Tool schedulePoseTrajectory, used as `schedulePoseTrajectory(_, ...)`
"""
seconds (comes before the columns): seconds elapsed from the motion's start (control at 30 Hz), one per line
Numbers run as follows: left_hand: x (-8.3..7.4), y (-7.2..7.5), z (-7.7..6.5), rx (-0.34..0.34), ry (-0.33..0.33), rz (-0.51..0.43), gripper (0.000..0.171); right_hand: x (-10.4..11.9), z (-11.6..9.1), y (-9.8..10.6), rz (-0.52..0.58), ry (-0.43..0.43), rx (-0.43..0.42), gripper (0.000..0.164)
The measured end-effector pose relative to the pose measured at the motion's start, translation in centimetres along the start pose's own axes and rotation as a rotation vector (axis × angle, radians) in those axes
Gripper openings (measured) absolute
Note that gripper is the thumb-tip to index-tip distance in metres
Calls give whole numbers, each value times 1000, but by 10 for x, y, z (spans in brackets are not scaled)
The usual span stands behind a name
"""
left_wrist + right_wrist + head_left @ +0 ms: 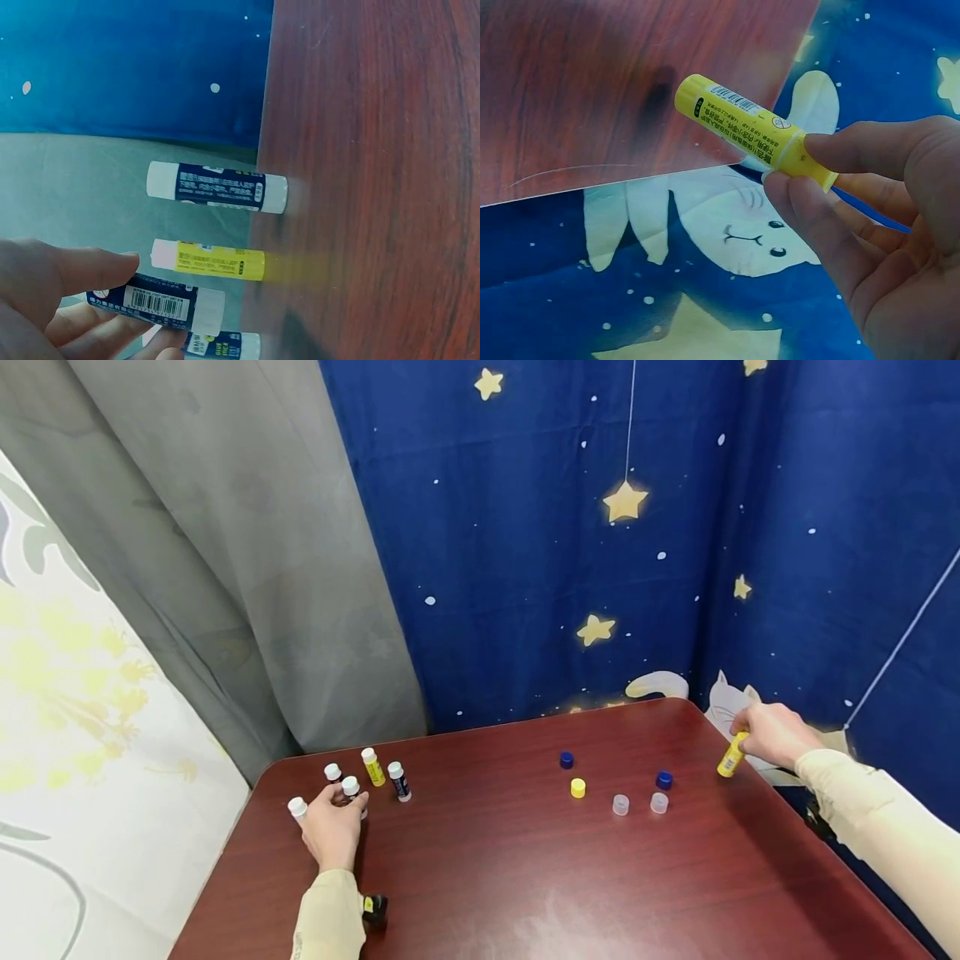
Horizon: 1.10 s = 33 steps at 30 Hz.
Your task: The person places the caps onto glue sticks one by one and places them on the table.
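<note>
At the table's left side, my left hand (332, 831) grips a dark blue glue stick (157, 301) with a white end, thumb on one side and fingers on the other. Around it stand a yellow glue stick (373, 767), a dark blue glue stick (401, 783), another white-topped stick (333, 772), and one more (297, 807) partly hidden by the hand. Over the right edge of the table, my right hand (776, 735) pinches a yellow glue stick (739, 124) by one end. It is tilted, its other end pointing down toward the tabletop.
Small caps lie on the right half of the dark red table (495, 852): a blue cap (566, 761), a yellow cap (577, 788), two translucent caps (621, 805) and a second blue cap (663, 780). Blue star-patterned curtain (525, 568) and grey curtain (225, 527) hang behind.
</note>
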<state>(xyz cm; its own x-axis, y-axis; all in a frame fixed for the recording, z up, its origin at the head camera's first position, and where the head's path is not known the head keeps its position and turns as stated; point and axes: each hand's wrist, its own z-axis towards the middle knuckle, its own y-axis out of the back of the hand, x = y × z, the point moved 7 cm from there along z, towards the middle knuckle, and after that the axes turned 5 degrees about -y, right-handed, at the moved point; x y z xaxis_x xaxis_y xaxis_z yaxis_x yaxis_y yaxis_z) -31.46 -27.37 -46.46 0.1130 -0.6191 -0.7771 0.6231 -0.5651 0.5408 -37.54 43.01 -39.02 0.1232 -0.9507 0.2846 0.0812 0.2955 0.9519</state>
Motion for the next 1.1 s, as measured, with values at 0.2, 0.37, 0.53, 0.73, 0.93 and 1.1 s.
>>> schedulePoseTrajectory(0.2,-13,6,-2,-11,-18,5,38,-6,-3,-9,9,-2,19,15)
schedulePoseTrajectory(0.37,-18,8,-4,-10,-21,18,40,-7,-3,-15,4,4,24,14)
schedulePoseTrajectory(0.53,-21,9,-3,-23,-34,21,41,-7,-4,-16,11,1,22,15)
schedulePoseTrajectory(0.73,-27,11,-3,-31,-61,24,41,-8,-4,-17,2,-8,28,19)
schedulePoseTrajectory(0.93,-34,14,-4,-46,-75,11,39,-8,-4,-16,9,-22,30,22)
schedulePoseTrajectory(1.1,-40,16,-6,-44,-90,3,38,-10,-6,-17,18,-33,34,25)
